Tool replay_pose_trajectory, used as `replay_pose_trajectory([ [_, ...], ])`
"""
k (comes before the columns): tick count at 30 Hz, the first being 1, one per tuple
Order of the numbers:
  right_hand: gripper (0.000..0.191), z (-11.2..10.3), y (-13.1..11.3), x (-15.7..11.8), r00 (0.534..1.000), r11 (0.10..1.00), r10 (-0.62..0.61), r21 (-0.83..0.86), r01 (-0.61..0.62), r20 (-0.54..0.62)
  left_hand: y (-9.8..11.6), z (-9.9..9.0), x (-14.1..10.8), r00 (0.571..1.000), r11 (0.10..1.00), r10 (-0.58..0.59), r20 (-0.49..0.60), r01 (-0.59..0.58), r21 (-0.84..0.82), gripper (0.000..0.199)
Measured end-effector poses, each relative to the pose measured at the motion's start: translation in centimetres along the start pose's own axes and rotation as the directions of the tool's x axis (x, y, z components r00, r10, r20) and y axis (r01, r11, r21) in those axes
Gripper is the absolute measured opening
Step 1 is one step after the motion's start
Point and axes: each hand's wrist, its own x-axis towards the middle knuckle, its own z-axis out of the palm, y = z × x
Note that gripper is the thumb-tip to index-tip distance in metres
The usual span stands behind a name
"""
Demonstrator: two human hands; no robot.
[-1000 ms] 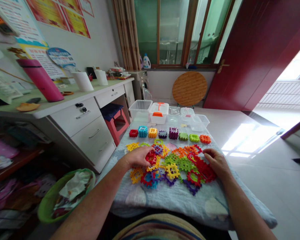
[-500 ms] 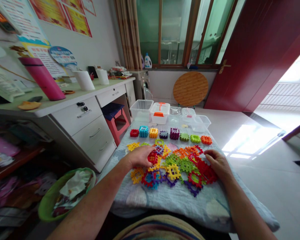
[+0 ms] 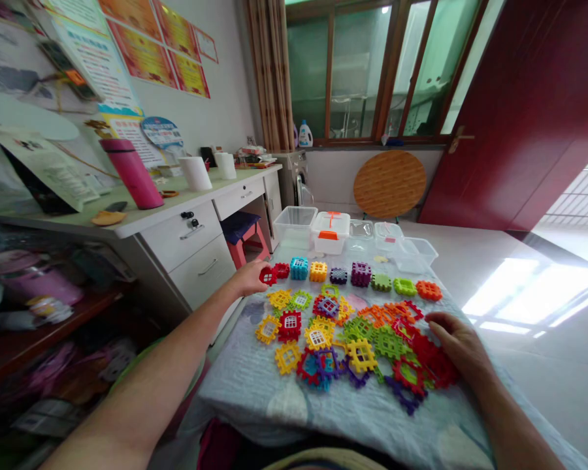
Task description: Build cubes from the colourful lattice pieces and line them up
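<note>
At the left end of the row, my left hand (image 3: 251,279) pinches a red building tile (image 3: 268,275) with a white window grid. The tile is beside a small red stack (image 3: 282,269); I cannot tell whether they touch. My right hand (image 3: 463,343) lies at the right edge of the pile, fingers loosely bent and apart, against several red tiles (image 3: 434,360). Between the hands spreads a loose pile with green tiles (image 3: 389,341), orange tiles (image 3: 389,313), a yellow tile (image 3: 361,354) and a purple tile (image 3: 406,396).
Behind the pile runs a row of sorted stacks, including a blue stack (image 3: 298,268) and a purple stack (image 3: 361,274). Clear plastic boxes (image 3: 295,224) and a lidded box (image 3: 330,233) stand at the far table end. A desk (image 3: 176,222) flanks the left.
My left hand has moved from the middle of the pile to the far left, carrying the red tile to the row's end. My right hand stays by the red tiles. The view has shifted.
</note>
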Motion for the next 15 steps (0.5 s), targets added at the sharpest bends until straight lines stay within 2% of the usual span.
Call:
replay_pose_trajectory([
  [3,0.037,-0.1,0.2,0.1,1.000,1.000,0.007,-0.009,-0.007,0.002,-1.2,0.4,2.9,1.000,0.999,-0.009,-0.003,0.010,0.046,0.053],
  [7,0.037,-0.2,0.5,0.1,1.000,1.000,0.015,-0.021,-0.014,0.011,-1.7,1.1,5.8,0.999,0.999,0.018,0.033,-0.020,0.048,0.055],
  [15,0.037,0.0,0.7,0.0,1.000,1.000,0.027,-0.010,-0.026,0.013,-1.5,2.3,8.5,0.989,0.998,0.023,0.145,-0.031,0.055,0.055],
])
